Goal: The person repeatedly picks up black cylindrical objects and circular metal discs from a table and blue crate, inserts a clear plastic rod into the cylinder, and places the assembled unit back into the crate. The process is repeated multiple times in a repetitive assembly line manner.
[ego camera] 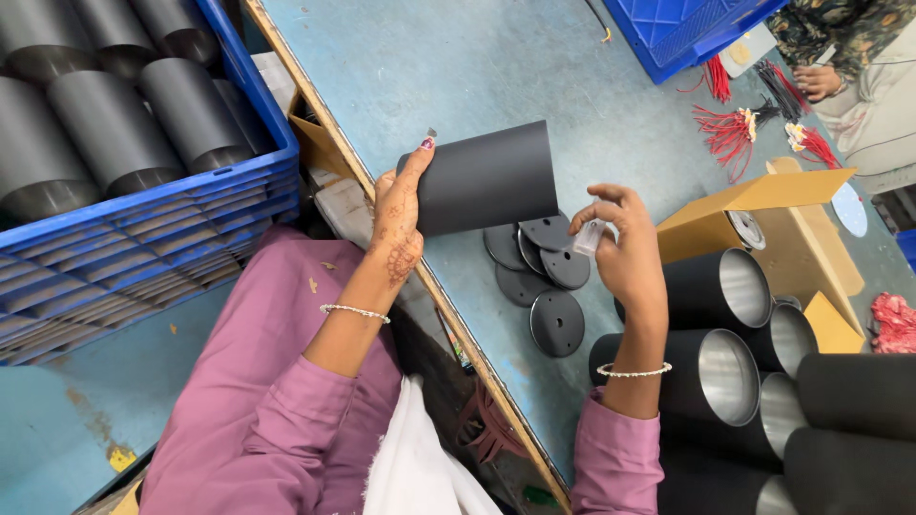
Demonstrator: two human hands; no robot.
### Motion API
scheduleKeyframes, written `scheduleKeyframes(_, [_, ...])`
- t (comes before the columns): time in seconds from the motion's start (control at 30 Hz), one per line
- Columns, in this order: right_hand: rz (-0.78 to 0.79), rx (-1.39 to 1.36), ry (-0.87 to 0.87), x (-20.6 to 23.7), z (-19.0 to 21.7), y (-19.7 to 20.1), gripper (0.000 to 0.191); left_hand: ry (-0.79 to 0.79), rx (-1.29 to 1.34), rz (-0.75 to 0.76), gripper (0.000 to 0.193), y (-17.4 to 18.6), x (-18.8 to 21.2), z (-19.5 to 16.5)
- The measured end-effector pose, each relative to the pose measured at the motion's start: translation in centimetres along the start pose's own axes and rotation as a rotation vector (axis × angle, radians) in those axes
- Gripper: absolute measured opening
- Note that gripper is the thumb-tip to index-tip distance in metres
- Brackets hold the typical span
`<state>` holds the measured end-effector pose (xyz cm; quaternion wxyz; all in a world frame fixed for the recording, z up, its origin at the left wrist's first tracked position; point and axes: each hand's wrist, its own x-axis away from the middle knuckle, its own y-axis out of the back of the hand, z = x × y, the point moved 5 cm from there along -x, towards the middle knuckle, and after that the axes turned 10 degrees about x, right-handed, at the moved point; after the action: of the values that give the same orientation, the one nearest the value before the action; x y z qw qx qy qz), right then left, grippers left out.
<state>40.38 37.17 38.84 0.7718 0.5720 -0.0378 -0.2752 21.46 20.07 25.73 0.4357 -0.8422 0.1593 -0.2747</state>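
My left hand (399,215) grips one end of a black cylinder (491,176), holding it level above the blue-green table (496,67). My right hand (625,250) hovers just right of the cylinder's other end and pinches a small pale translucent piece (588,236) between thumb and fingers. Several flat black discs (544,272) lie on the table right below the cylinder, one of them (557,322) set a little apart, nearer to me.
Several black tubes with shiny insides (725,377) lie stacked at my right. A blue crate (143,219) of black cylinders stands to my left. An open cardboard box (763,215), red wire bundles (730,133), another blue crate (682,33) and another person's hand (819,81) are farther off.
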Motion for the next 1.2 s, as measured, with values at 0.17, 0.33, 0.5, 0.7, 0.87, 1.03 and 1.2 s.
scheduleKeyframes(0.17, [0.241, 0.086, 0.12, -0.3, -1.0, -3.3, 0.03, -0.103, 0.118, 0.045, 0.031, 1.1, -1.4, 0.1])
scheduleKeyframes(0.33, [0.341, 0.108, 0.153, -0.1, -1.1, -3.8, 0.03, -0.261, 0.366, -0.087, 0.039, 4.1, -4.8, -2.9])
scheduleKeyframes(0.5, [0.31, 0.085, 0.132, 0.5, -0.4, -0.7, 0.028, -0.46, 0.622, -0.13, 0.053, 10.8, -7.6, -9.5])
scheduleKeyframes(0.7, [0.268, 0.05, 0.097, 1.6, 1.9, 1.9, 0.026, -0.755, 0.779, -0.237, 0.056, 23.0, -9.2, -17.8])
scheduleKeyframes(0.87, [0.376, 0.213, -0.036, 1.9, 0.4, 1.8, 0.024, -1.024, 0.718, -0.543, 0.064, 33.0, -6.3, -24.2])
scheduleKeyframes(1.03, [0.407, 0.167, 0.157, 2.1, -6.0, 0.4, 0.024, -1.145, 0.616, -0.869, 0.07, 39.3, -1.3, -29.9])
scheduleKeyframes(1.2, [0.634, 0.321, 0.157, -0.9, -18.8, -5.2, 0.032, -1.198, 0.273, -1.075, 0.072, 42.8, 3.3, -35.3])
